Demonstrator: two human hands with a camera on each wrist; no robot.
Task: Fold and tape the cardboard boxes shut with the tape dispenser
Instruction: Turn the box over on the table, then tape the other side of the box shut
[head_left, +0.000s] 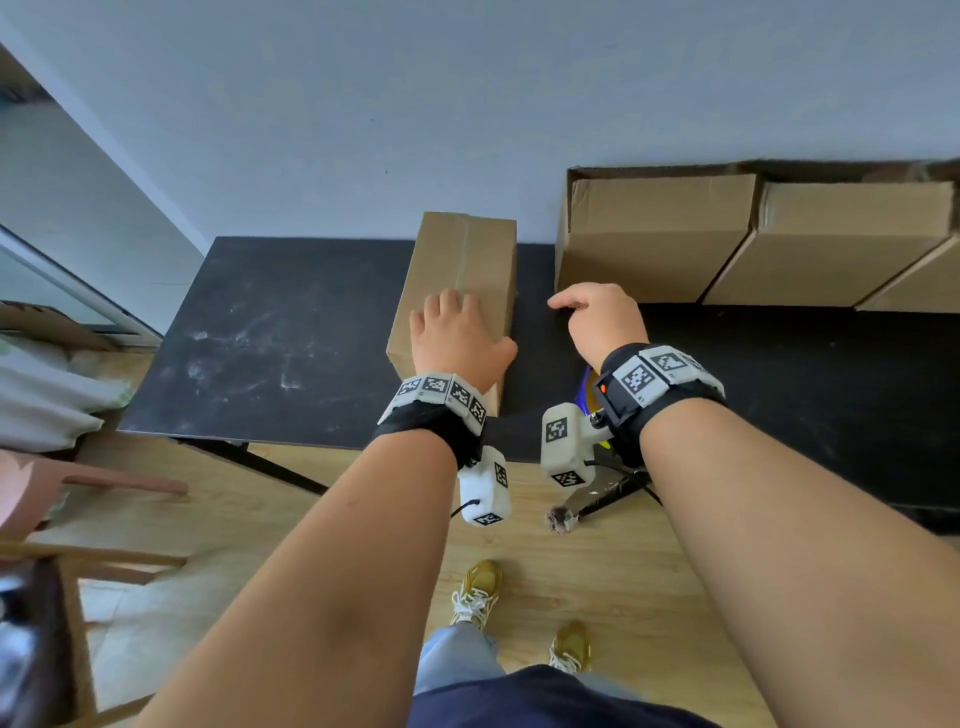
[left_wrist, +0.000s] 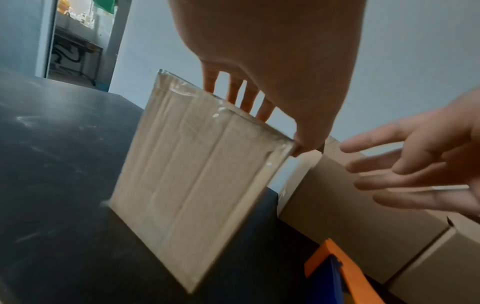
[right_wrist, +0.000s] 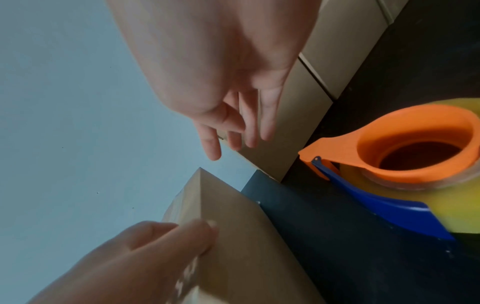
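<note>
A small cardboard box (head_left: 467, 254) lies lengthwise on the black table (head_left: 270, 338), with clear tape along its top seam and over its near end face (left_wrist: 197, 181). My left hand (head_left: 457, 332) rests flat on the box's near top. Its fingers (left_wrist: 249, 96) are straight and its thumb (right_wrist: 200, 232) lies at the right edge. My right hand (head_left: 582, 312) hovers just right of the box with loosely bent fingers (right_wrist: 233, 131) and holds nothing. The orange and blue tape dispenser (right_wrist: 405, 148), with its yellowish roll, sits on the table under my right wrist, mostly hidden in the head view.
Larger cardboard boxes (head_left: 654, 234) (head_left: 841, 244) stand in a row against the wall at the back right. The table's front edge runs just below my wrists. A chair (head_left: 78, 483) and folded cloth are at the left over the wooden floor.
</note>
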